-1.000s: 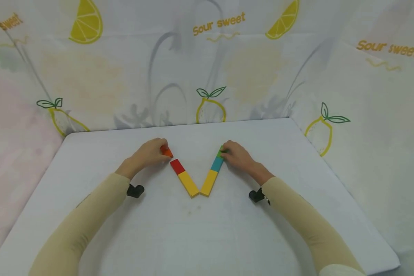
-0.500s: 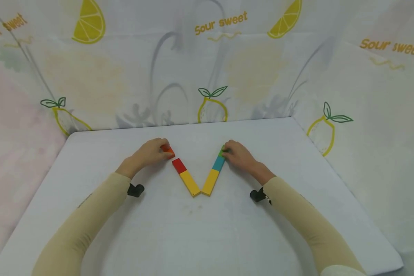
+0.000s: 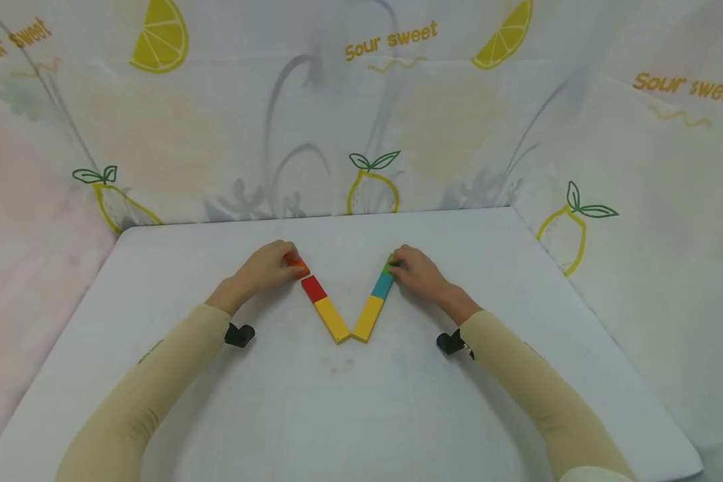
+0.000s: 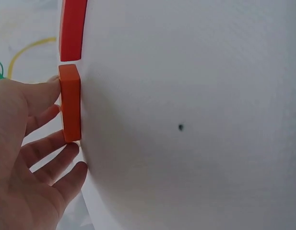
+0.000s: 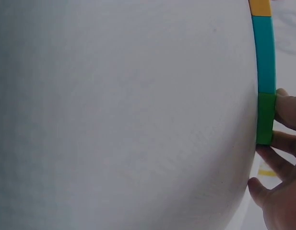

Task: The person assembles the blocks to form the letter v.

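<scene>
My left hand (image 3: 269, 266) pinches an orange block (image 4: 71, 103) by its edges. A narrow gap parts that block from the end of a red block (image 3: 314, 289) in the left wrist view. The red one meets a yellow block (image 3: 333, 321), and this row slants down to the right. Opposite, a second yellow block (image 3: 367, 320), a blue block (image 3: 382, 286) and a green block (image 5: 266, 119) lie end to end. The two yellow blocks meet at their near ends, making a V. My right hand (image 3: 418, 273) pinches the green block, which touches the blue one.
The blocks lie on a white-covered table (image 3: 361, 415). Behind it hangs a white cloth (image 3: 229, 134) printed with lemons and lettering. A black wrist mount (image 3: 239, 335) shows below the left cuff, and another black mount (image 3: 450, 343) sits at the right one.
The orange block in my left hand has come slightly closer to the red block. My right hand stays at the green block. The whole head view has shifted a little.
</scene>
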`<state>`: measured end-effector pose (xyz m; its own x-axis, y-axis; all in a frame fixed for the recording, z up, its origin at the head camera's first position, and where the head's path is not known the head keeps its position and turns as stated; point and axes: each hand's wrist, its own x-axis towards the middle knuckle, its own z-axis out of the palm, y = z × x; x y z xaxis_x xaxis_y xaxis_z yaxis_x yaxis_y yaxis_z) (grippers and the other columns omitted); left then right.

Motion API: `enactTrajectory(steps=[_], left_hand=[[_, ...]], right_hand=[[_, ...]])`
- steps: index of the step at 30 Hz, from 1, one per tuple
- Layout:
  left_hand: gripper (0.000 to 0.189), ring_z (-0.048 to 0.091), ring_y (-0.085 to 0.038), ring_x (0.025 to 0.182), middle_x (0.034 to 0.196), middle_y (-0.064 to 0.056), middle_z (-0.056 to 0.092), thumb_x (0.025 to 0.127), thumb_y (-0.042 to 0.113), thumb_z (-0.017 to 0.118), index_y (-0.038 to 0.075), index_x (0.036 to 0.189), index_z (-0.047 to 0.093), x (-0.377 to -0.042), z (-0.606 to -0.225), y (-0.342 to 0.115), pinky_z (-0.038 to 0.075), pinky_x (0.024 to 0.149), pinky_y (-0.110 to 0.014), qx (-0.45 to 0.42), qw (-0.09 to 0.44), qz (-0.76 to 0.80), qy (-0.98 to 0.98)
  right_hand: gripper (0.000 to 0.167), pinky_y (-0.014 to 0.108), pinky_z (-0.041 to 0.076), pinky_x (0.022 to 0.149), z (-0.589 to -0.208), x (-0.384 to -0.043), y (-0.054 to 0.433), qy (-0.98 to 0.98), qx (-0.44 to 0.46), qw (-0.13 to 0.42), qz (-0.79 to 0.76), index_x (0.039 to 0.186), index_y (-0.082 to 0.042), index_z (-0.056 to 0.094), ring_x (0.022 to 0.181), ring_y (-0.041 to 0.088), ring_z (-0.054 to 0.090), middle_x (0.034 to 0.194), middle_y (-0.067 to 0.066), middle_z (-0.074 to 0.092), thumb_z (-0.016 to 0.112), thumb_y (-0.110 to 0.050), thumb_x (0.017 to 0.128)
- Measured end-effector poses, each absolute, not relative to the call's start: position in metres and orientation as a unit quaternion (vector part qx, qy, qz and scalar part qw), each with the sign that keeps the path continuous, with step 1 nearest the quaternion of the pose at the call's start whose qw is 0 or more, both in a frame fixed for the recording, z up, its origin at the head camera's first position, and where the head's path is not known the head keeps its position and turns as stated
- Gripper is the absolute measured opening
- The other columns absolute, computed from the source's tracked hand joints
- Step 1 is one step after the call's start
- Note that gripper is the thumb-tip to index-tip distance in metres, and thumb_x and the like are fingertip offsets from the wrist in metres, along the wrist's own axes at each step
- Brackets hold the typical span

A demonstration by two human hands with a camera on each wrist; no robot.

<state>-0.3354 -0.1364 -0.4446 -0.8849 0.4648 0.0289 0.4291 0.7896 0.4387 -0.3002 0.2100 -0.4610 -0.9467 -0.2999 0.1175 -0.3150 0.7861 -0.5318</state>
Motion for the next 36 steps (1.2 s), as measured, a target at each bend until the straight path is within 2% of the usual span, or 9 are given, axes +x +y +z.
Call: enactTrajectory(steps=[14,36], left_hand=[[0.026,0.055,-0.027,0.099,0.107,-0.012,0.063,0.092,0.028,0.07,0.007,0.106,0.061,-0.3314,-0.449,-0.1342,0.048,0.091,-0.044,0.24,0.041,0.239,0.94],[0.029,0.055,-0.028,0.102,0.112,-0.012,0.062,0.093,0.029,0.069,0.008,0.11,0.059,-0.3309,-0.4509,-0.1334,0.049,0.095,-0.045,0.247,0.044,0.239,0.938]], right_hand=[[0.017,0.037,0.05,0.096,-0.4619,-0.2998,0.2102,-0.948,0.158,0.01,0.276,0.109,-0.006,0.066,0.104,0.022,0.06,0.11,0.008,0.064,0.061,-0.018,0.099],[0.018,0.039,0.05,0.097,-0.4557,-0.298,0.2071,-0.95,0.15,0.005,0.275,0.11,-0.003,0.066,0.104,0.024,0.06,0.11,0.011,0.064,0.062,-0.017,0.098]])
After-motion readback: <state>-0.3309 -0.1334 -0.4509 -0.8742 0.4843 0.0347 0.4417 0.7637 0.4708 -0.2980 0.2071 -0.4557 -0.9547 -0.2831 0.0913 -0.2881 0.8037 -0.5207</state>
